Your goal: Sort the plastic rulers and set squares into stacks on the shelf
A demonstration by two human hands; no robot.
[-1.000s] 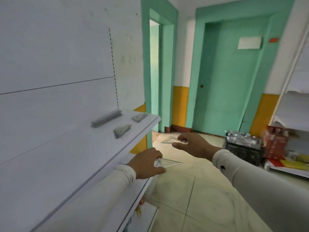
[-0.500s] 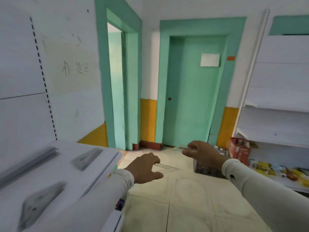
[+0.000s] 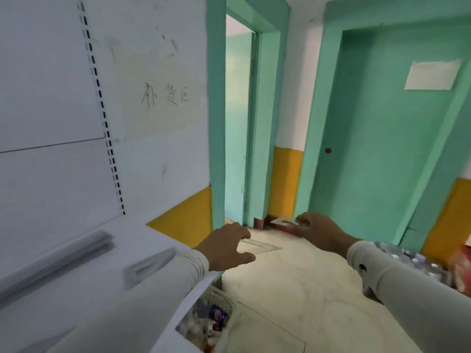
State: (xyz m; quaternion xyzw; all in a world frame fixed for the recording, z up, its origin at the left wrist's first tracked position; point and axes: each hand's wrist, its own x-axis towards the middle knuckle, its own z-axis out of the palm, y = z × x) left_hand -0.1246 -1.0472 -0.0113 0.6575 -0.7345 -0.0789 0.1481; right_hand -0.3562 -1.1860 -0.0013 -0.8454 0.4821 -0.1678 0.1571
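Your left hand (image 3: 226,247) pinched one clear set square (image 3: 257,247), your right hand (image 3: 319,231) another (image 3: 284,221), mid-frame off the shelf (image 3: 84,289). Thin, slippery plastic might have slid and dropped.

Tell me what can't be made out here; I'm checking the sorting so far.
- Stacks on the shelf: motion blur smears them in the head view, so counts and types are unreadable.
- Left hand covers part of its clear set square.
- Right hand hides most of its set square.
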